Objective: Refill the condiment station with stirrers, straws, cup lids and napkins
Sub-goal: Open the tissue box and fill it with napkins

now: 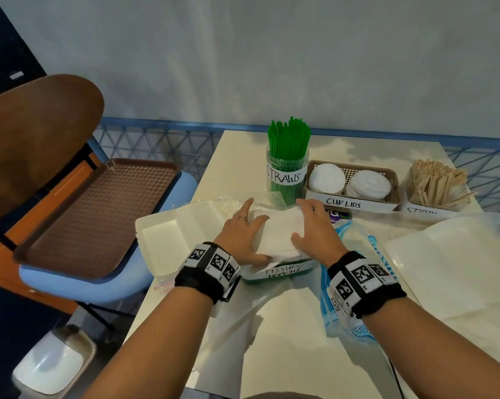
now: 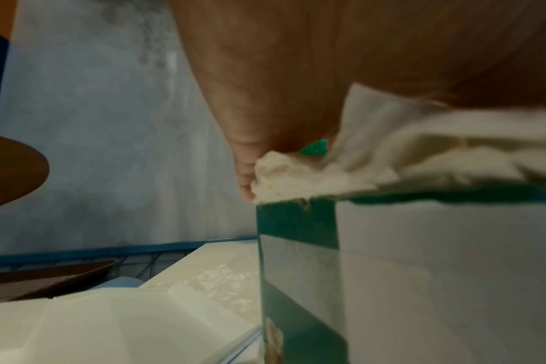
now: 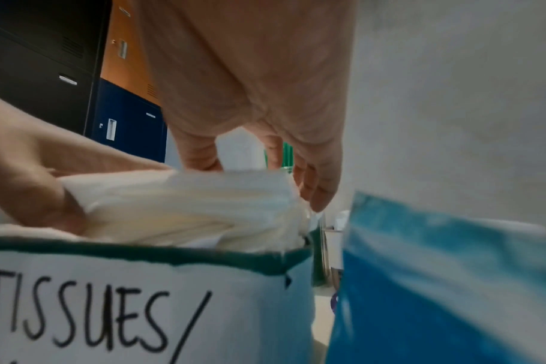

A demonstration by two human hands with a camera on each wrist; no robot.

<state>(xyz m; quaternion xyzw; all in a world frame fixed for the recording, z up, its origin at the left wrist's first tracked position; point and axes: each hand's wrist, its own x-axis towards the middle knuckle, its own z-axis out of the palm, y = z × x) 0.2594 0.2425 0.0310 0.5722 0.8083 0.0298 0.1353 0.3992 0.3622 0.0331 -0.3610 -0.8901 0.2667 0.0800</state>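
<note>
Head view: both hands press napkin stack into green box.

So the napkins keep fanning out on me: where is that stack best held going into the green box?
Probably by its two short ends, from above, as the left hand and right hand flank the napkin stack: loose flat sheets above the green box.
</note>
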